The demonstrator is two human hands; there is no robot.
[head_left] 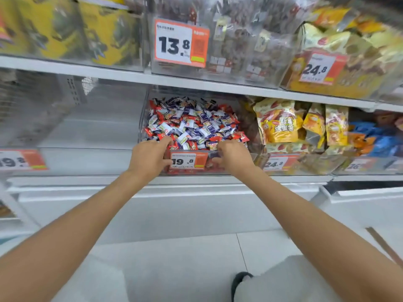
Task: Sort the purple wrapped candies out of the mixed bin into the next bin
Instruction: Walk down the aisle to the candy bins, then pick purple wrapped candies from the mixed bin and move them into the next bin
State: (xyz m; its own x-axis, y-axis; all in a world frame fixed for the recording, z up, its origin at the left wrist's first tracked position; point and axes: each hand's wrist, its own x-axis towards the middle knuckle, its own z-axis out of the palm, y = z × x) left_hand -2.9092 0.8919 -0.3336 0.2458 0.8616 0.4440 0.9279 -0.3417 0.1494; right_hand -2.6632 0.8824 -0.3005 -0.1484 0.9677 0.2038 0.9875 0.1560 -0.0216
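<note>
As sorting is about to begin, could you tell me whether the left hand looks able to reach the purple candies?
Probably yes: the left hand grips the front rim of the mixed bin, and purple candies lie uncovered on top just beyond its fingers.

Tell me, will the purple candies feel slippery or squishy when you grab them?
Probably slippery: the purple candies have shiny wrappers that catch the light. Likely light and crinkly too, since each is small with flat wrapper ends. Piled loosely in the mixed bin, neighbours may slide or tumble when one is pulled out.
</note>
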